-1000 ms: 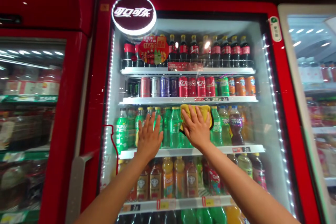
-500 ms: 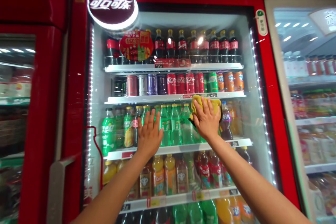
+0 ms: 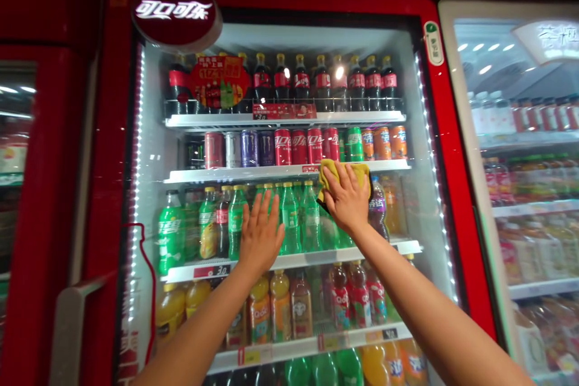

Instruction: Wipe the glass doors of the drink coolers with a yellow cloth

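Observation:
My left hand [image 3: 261, 235] is raised against the glass door of a red drinks cooler [image 3: 312, 3], fingers stretched out, nothing in it, in front of the green bottles [image 3: 290, 217]. To its right, my right hand [image 3: 347, 196] presses a yellow cloth [image 3: 333, 170] with a dark edge to the glass. The cloth lies under the spread fingers, just below the shelf of cans [image 3: 298, 148]. A dark purple-labelled bottle [image 3: 378, 205] stands behind the glass beside the cloth.
A round sign [image 3: 174, 12] juts out at the cooler's top left. A grey door handle [image 3: 67, 332] stands at lower left. Another red cooler [image 3: 49, 193] is at the left, and a pale-framed one [image 3: 468, 193] at the right.
The view has shifted, so the cooler appears further left. My left hand is now a little nearer the right hand and cloth. The round sign's rim light has gone dark.

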